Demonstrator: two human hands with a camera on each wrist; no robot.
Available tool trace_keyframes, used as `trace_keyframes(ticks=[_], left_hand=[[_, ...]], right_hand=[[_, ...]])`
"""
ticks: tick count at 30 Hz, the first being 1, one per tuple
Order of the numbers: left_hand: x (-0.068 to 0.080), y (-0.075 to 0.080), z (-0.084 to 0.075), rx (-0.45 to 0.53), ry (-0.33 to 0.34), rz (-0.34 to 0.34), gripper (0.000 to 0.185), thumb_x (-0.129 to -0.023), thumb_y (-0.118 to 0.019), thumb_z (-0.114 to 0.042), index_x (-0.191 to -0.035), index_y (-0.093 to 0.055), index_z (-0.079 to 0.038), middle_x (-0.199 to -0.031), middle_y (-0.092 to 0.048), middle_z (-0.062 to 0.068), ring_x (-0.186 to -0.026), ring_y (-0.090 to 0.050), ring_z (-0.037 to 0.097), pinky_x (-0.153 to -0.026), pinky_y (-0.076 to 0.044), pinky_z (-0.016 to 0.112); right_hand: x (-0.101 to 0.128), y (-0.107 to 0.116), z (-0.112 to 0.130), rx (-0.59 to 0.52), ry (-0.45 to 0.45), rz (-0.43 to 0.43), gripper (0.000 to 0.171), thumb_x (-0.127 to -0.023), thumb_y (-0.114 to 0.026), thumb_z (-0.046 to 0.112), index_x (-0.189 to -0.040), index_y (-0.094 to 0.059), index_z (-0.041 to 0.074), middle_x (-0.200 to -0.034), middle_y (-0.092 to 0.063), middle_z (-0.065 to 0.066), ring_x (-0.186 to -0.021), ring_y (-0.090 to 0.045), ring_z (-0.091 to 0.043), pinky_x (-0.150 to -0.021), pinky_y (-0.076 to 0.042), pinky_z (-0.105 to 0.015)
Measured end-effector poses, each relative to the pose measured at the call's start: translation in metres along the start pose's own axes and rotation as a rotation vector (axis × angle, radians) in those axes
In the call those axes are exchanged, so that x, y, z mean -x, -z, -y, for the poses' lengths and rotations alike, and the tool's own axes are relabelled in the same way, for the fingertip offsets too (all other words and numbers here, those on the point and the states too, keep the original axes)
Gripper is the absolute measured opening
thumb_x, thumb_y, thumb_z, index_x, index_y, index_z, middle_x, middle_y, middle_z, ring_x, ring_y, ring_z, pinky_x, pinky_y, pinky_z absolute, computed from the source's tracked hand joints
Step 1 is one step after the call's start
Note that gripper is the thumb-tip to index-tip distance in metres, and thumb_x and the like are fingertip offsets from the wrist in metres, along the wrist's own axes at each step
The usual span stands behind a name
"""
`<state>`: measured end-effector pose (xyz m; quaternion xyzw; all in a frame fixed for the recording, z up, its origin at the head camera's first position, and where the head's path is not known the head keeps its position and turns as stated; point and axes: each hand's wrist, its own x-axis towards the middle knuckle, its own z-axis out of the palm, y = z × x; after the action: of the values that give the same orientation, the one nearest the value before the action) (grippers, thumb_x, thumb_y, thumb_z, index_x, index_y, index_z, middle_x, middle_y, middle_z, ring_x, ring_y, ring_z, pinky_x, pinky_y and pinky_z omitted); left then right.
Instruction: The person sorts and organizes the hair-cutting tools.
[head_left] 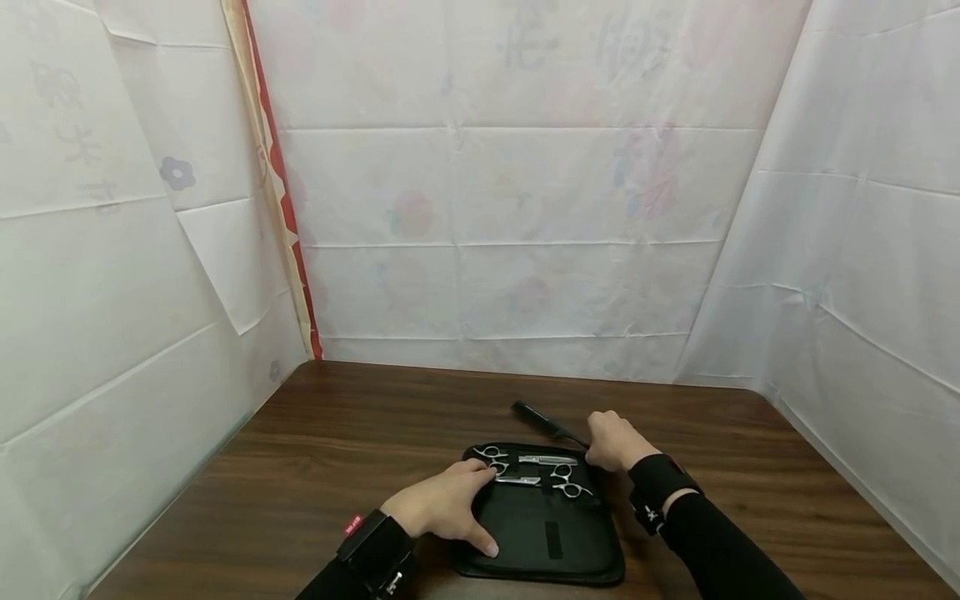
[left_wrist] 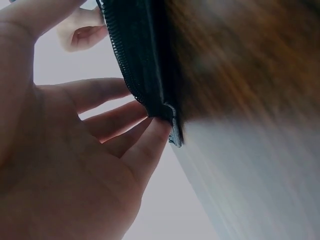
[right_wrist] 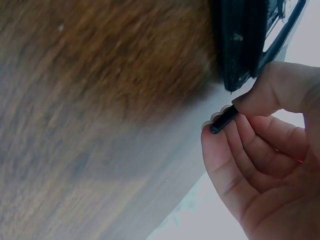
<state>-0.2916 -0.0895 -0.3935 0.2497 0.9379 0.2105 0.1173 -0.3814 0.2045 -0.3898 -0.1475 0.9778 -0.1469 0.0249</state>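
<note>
Left hand (head_left: 442, 508) lies spread flat on the open case (head_left: 551, 542); right hand (head_left: 613, 442) pinches what looks like a comb (head_left: 546, 424), scissors (head_left: 517, 458) just beside.

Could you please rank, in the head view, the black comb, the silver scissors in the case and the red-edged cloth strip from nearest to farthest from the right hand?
1. Black comb: gripped in the right hand.
2. Silver scissors: just left, in the open case.
3. Red-edged cloth strip: far left, on the wall.
</note>
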Motion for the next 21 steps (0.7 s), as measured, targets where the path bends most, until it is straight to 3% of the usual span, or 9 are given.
trace_keyframes(ticks=[8,14,21], left_hand=[[0.001,0.001,0.001,0.001,-0.005,0.006,0.098,-0.072,-0.091,-0.047,-0.151,-0.048,-0.007,-0.153,-0.042,0.011,-0.139,-0.042,0.03,-0.107,-0.044,0.049],[0.002,0.003,0.001,0.022,-0.008,0.01,0.097,-0.073,-0.091,-0.045,-0.151,-0.047,-0.006,-0.154,-0.041,0.013,-0.141,-0.04,0.033,-0.107,-0.042,0.052],[0.001,0.003,0.001,0.027,-0.005,-0.001,0.098,-0.073,-0.091,-0.044,-0.15,-0.048,-0.003,-0.152,-0.043,0.014,-0.139,-0.042,0.033,-0.106,-0.044,0.051]], right_hand=[[0.002,-0.003,0.012,-0.047,0.087,-0.039,0.032,-0.08,-0.068,-0.006,-0.065,-0.047,0.013,-0.057,-0.032,0.002,-0.05,-0.029,-0.013,-0.052,-0.025,-0.03],[0.012,0.002,0.028,-0.124,0.128,-0.024,0.022,-0.082,-0.067,-0.006,-0.073,-0.054,0.009,-0.062,-0.037,0.001,-0.052,-0.034,-0.013,-0.054,-0.027,-0.032],[0.02,0.004,0.032,-0.127,0.146,-0.031,0.016,-0.082,-0.066,-0.007,-0.08,-0.06,0.008,-0.068,-0.048,-0.001,-0.055,-0.039,-0.013,-0.057,-0.032,-0.032]])
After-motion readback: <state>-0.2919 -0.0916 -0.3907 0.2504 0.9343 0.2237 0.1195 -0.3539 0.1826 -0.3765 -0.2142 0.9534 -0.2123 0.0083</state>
